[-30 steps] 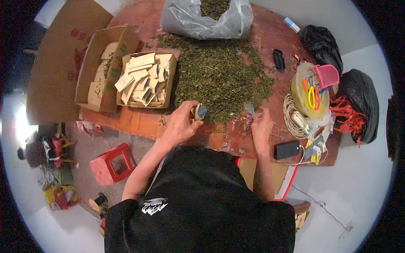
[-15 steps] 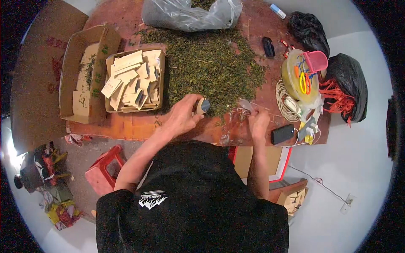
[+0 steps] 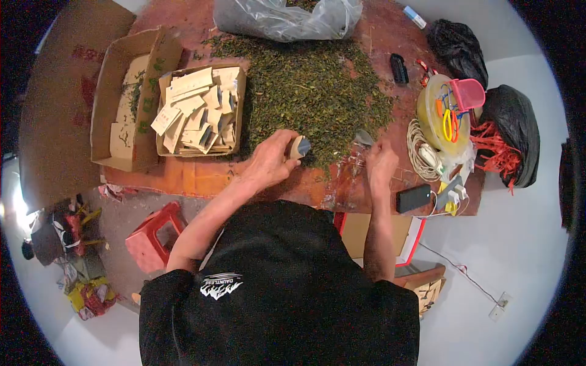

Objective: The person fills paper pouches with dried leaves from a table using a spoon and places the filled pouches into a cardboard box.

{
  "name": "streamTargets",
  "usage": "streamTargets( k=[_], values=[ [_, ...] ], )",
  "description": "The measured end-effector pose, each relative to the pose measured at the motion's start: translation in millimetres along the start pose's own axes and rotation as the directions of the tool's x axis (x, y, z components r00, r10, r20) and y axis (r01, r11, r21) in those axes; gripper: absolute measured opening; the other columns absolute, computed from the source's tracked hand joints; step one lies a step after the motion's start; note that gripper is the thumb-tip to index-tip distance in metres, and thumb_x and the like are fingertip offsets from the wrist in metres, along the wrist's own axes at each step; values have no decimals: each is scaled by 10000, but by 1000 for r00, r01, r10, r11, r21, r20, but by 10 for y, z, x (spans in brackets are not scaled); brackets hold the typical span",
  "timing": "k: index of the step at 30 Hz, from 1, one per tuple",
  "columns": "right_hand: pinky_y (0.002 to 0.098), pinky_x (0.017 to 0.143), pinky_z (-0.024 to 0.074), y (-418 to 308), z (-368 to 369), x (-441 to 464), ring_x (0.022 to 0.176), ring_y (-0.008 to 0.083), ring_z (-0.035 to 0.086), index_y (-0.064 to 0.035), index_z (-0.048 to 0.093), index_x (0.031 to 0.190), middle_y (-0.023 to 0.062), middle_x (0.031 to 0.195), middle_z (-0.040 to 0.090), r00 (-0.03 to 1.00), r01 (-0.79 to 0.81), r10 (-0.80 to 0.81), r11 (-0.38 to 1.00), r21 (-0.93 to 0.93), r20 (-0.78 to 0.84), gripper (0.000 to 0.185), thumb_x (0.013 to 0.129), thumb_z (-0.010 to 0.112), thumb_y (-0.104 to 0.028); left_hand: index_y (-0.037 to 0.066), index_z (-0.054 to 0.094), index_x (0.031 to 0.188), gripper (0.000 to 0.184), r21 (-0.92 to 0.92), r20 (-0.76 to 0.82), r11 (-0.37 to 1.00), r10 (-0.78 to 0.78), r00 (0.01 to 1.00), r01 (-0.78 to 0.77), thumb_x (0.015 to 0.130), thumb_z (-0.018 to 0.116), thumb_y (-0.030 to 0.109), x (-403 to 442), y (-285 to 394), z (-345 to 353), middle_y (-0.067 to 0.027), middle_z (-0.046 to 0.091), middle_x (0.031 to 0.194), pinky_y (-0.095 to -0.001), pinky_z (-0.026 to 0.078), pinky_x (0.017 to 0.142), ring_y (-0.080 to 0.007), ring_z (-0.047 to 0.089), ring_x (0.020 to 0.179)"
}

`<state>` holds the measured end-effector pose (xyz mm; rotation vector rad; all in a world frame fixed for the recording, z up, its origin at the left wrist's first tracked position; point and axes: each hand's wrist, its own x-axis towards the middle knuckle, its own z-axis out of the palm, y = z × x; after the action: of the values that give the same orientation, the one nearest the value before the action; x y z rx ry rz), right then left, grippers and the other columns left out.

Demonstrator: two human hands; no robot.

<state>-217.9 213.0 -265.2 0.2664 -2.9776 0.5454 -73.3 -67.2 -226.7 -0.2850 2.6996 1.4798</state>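
My left hand [image 3: 268, 160] is closed around a small brown paper packet [image 3: 296, 148], whose opened mouth shows a bluish-grey inside. It holds the packet at the near edge of a spread heap of dried green leaves [image 3: 305, 91]. Farther right, the fingers of my right hand [image 3: 382, 163] pinch a small translucent scoop [image 3: 364, 138]. The scoop's tip lies at the lower right edge of the leaves; whether it carries any is unclear. Left of the heap, a cardboard box [image 3: 243, 104] is filled with similar paper packets [image 3: 194, 107].
A long cardboard box [image 3: 97, 131] stands at the left. A clear plastic bag [image 3: 287, 23] lies at the back. On the right are a tub [image 3: 430, 104] with scissors [image 3: 450, 125], coiled cord [image 3: 418, 152], a black phone [image 3: 414, 199] and black bags [image 3: 513, 131]. A red stool [image 3: 152, 244] is below left.
The view has shifted slightly. My right hand has moved a little forward with the scoop, whose tip now looks darker. My left hand still holds the packet.
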Motion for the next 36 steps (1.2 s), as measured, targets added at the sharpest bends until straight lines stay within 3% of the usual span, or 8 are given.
streamTargets(
  k=[2, 11, 17, 23, 24, 26, 29, 36],
  values=[
    [567, 658, 529, 49, 238, 111, 755, 494, 682, -40, 673, 932, 274, 768, 688, 994, 69, -66, 997, 40, -85, 98, 884, 650, -122, 25, 574, 1295, 613, -8, -14, 1000, 13, 1000, -13, 759, 862, 104, -3, -1, 14, -207, 651, 1211, -464, 523, 966, -422, 642, 1143],
    [572, 687, 547, -414, 337, 352, 787, 519, 676, -4, 644, 903, 309, 826, 689, 996, 68, -79, 978, 198, 50, 156, 934, 638, -156, 37, 579, 1280, 585, 38, -90, 999, 10, 996, -7, 764, 849, 95, -54, 17, 68, -204, 651, 1208, -462, 531, 944, -422, 647, 1118],
    [510, 707, 561, -330, 391, 284, 812, 452, 716, -16, 711, 961, 252, 825, 715, 998, 21, -38, 950, 310, 50, 169, 935, 657, -174, 22, 575, 1264, 591, 61, -136, 997, 46, 990, -38, 750, 860, 84, -91, 50, 107, -210, 671, 1171, -456, 532, 921, -435, 653, 1105],
    [496, 717, 560, -275, 293, 169, 797, 434, 719, -35, 717, 1055, 237, 854, 734, 996, -47, 14, 914, 403, 84, 185, 955, 676, -185, 22, 574, 1254, 594, -18, -56, 994, -113, 992, 112, 747, 873, 99, -80, 165, 50, -214, 669, 1167, -459, 532, 913, -444, 649, 1096],
    [482, 712, 560, -249, 323, 178, 789, 410, 725, -37, 721, 1054, 223, 853, 741, 996, -48, 16, 924, 379, 88, 184, 955, 676, -186, 26, 575, 1265, 590, 26, -99, 1000, -1, 995, 3, 759, 866, 115, -91, 43, 95, -215, 670, 1166, -461, 536, 898, -434, 658, 1080],
    [454, 702, 560, -161, 400, 187, 774, 362, 737, -40, 730, 1050, 195, 852, 756, 993, -55, 19, 942, 330, 112, 183, 957, 676, -188, 32, 578, 1271, 589, 36, -122, 999, 18, 992, -13, 764, 863, 126, -96, 28, 86, -216, 670, 1163, -464, 535, 909, -431, 659, 1084],
    [407, 701, 555, -306, 267, 177, 752, 277, 734, -42, 744, 1036, 154, 857, 769, 992, -113, 75, 875, 470, 100, 187, 959, 680, -200, 37, 578, 1290, 595, 6, -92, 1000, -21, 996, 22, 774, 855, 144, -55, -9, 96, -213, 665, 1175, -471, 524, 965, -433, 644, 1131],
    [391, 692, 543, -124, 491, 232, 746, 241, 719, -28, 753, 1019, 148, 851, 761, 993, -120, 87, 829, 546, 86, 199, 966, 678, -204, 41, 567, 1292, 594, -17, -114, 1000, 21, 993, -23, 776, 845, 140, -26, -52, 95, -204, 643, 1214, -473, 519, 971, -425, 635, 1148]
  ],
)
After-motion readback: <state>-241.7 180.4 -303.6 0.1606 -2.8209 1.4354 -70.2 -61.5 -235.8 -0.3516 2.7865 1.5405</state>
